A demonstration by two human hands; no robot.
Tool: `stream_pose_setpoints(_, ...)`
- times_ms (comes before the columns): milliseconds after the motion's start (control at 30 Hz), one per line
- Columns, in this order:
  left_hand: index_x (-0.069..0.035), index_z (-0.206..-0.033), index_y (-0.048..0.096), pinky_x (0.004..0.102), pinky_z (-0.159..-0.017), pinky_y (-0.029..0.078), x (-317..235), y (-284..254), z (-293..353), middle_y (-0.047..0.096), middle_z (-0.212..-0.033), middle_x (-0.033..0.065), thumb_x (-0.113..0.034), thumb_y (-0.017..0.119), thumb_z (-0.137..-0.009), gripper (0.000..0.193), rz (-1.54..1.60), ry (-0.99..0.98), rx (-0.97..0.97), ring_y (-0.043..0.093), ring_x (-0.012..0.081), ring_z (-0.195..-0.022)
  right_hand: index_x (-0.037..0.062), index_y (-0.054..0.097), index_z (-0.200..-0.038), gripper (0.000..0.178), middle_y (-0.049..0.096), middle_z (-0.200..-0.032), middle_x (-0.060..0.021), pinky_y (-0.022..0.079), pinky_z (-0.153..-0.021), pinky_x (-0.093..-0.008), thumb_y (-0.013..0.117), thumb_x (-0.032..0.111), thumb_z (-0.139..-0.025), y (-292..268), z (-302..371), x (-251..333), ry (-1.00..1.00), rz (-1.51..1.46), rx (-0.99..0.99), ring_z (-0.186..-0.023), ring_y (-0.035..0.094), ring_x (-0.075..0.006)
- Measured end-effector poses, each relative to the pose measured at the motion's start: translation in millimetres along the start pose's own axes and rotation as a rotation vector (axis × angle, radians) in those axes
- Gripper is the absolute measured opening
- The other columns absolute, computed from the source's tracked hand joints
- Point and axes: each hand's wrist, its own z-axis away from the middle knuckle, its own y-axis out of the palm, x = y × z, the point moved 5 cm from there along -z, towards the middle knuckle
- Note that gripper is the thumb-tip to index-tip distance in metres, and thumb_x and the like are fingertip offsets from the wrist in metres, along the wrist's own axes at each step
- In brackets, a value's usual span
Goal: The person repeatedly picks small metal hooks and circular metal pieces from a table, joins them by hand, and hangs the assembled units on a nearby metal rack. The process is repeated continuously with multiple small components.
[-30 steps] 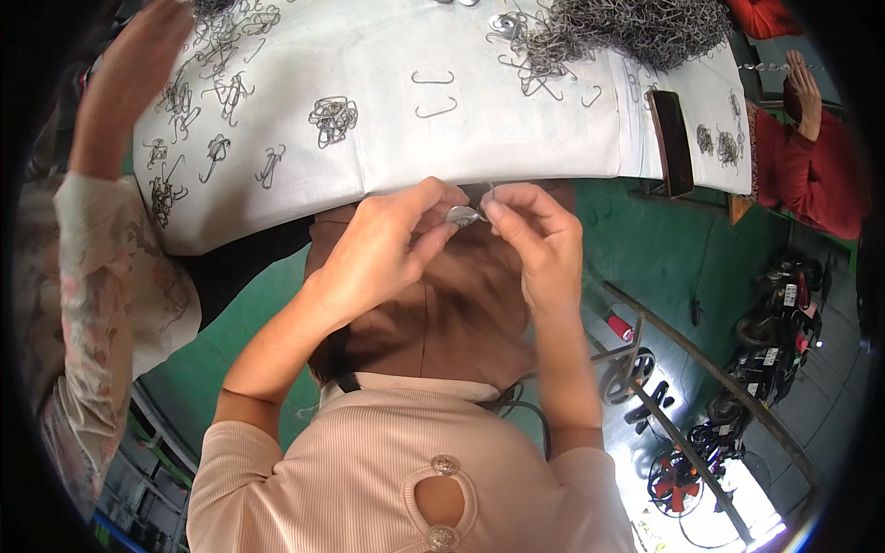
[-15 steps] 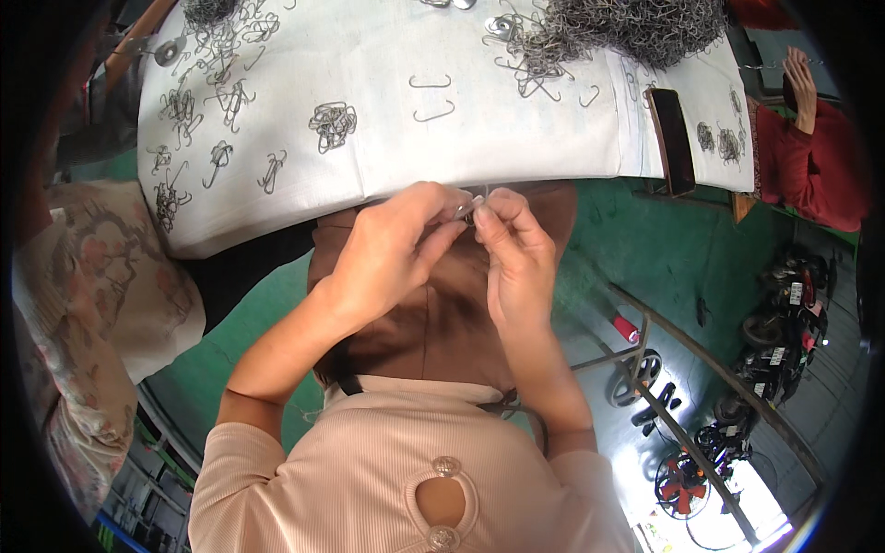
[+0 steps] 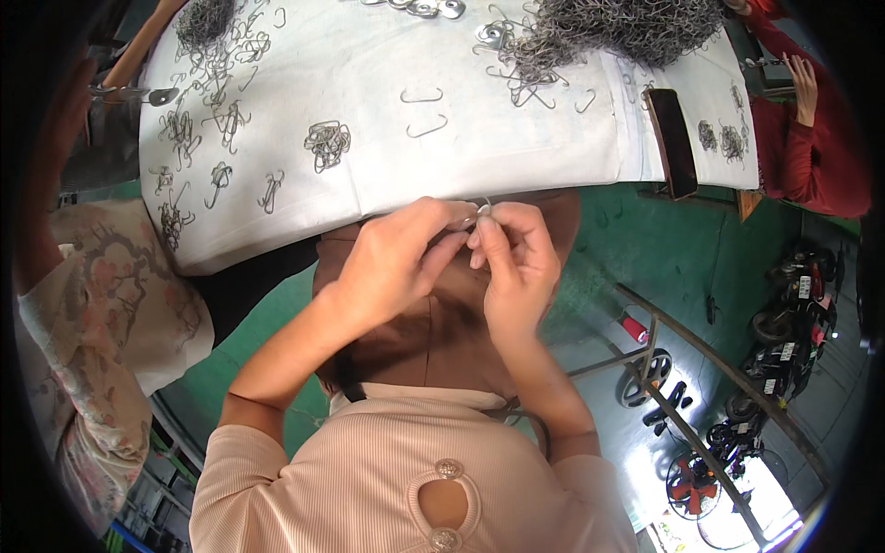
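My left hand and my right hand meet above my lap, just in front of the table edge. Both are closed in a fingertip pinch. A thin curved end of a wire hook pokes up by my right thumb and forefinger. What small piece the left fingertips grip is mostly hidden. Beyond my hands, two loose wire hooks lie apart on the white cloth. To their left sits a small tangled cluster of hooks, and a big heap of hooks lies at the far right.
Shiny round metal pieces lie at the far edge. More hooks are scattered at left. A phone rests at right. Co-workers sit on both sides, one in a red sleeve. A metal frame stands at lower right.
My hands stay together but sit slightly lower in the picture, and the wire end shows more clearly. The view has shifted a little. At left, a co-worker's shiny metal piece has moved.
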Motion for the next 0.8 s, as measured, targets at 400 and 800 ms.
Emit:
stream_pose_setpoints(400, -0.003, -0.102, 0.068, 0.0403, -0.075, 0.052, 130.3, -49.7, -198.6, 0.067, -0.095, 0.0137, -0.029, 0.065, -0.087, 0.03, -0.836, 0.077, -0.279, 0.065, 0.031, -0.082, -0.0001, 0.062, -0.094, 0.008, 0.052, -0.097, -0.0068, 0.045, -0.057, -0.0216, 0.061, -0.004, -0.087, -9.6, 7.0, 6.4, -0.195, 0.136, -0.012, -0.069, 0.052, -0.0097)
stream_pose_setpoints(800, 0.001, -0.094, 0.065, 0.0258, -0.07, 0.05, 54.5, -12.5, -57.7, 0.066, -0.091, 0.0046, -0.014, 0.066, -0.088, 0.016, 0.381, -0.313, -0.006, 0.061, 0.0112, -0.08, 0.0023, 0.065, -0.089, 0.005, 0.054, -0.091, -0.0049, 0.043, -0.063, -0.0234, 0.067, 0.002, -0.084, -16.2, 4.0, -0.8, -0.209, 0.244, -0.051, -0.076, 0.052, -0.0117)
